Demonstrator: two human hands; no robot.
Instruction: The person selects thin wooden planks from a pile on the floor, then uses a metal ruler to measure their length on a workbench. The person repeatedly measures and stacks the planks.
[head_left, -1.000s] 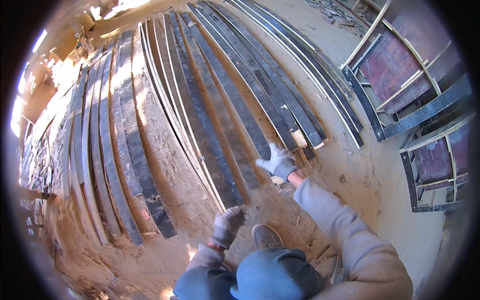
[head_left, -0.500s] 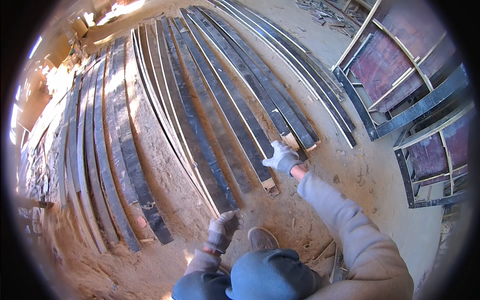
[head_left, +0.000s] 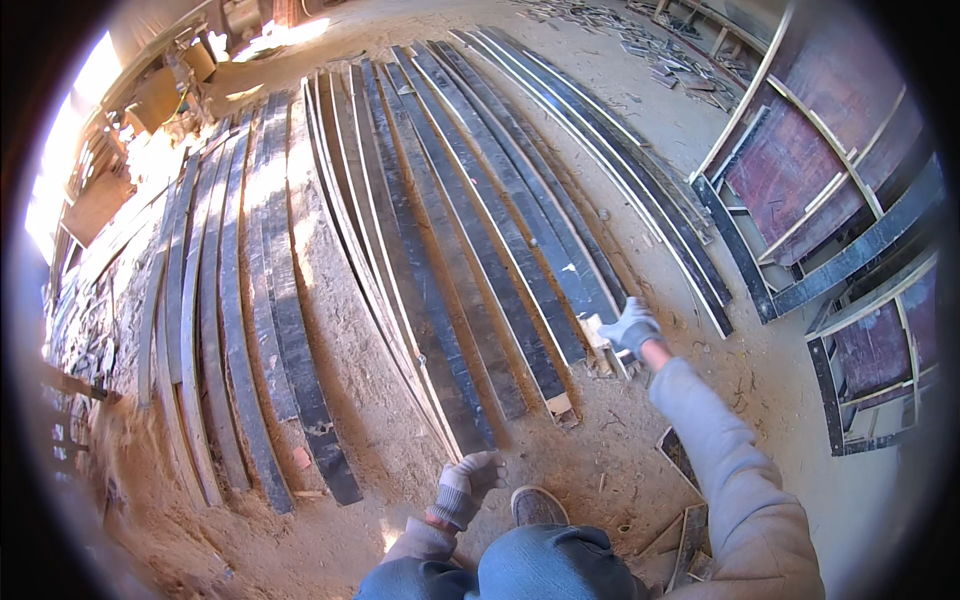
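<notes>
Long, narrow dark planks with pale edges lie side by side on the dirt floor. My right hand (head_left: 630, 327), in a grey glove, reaches out and grips the near end of a dark plank (head_left: 592, 272). Its thumb points left over the pale, chipped end pieces; the fingers are partly hidden. Lower down, my gloved left hand (head_left: 468, 487) has its fingers curled, just in front of the near end of a pale-edged plank (head_left: 437, 400). Whether it touches that plank or holds something small, I cannot make out.
Another row of dark planks (head_left: 240, 350) lies to the left. Several pale-edged strips (head_left: 660, 230) are grouped further right. Framed reddish panels (head_left: 790, 160) stand along the right side. Scrap pieces (head_left: 660, 60) litter the far floor, and offcuts (head_left: 690, 545) lie beside my shoe (head_left: 538, 507).
My right hand has moved right, onto the end of the plank, which now lies closer against its left neighbour. My left hand stays curled by the same plank end. The view has shifted slightly.
</notes>
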